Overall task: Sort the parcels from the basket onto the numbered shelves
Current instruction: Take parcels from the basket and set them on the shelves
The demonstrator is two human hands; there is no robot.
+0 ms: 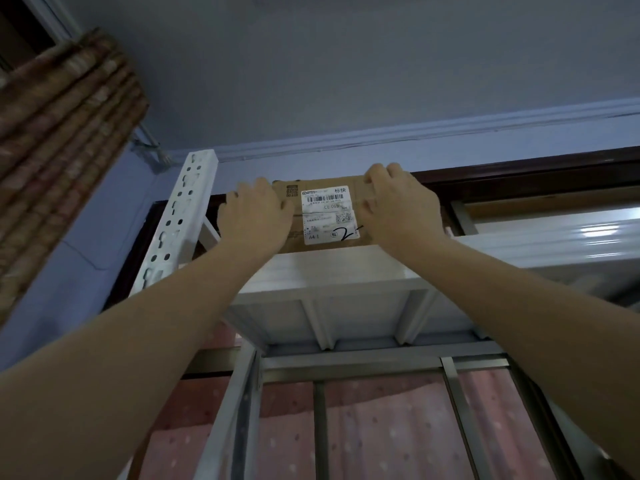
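Brown cardboard parcel [322, 216] going on the white metal top shelf [332, 268]

Left hand [256, 216] and right hand [398, 206] grip its ends; I'd slide it fully in, level.

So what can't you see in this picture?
All in the head view:
- The basket: out of frame, since the camera looks upward.
- The top shelf surface: seen from below, so whatever sits behind the cardboard parcel is hidden.
- Parcel's ends: covered by the left hand and right hand.
- Small print on the label: too tiny.
- Shelf numbers: none visible.
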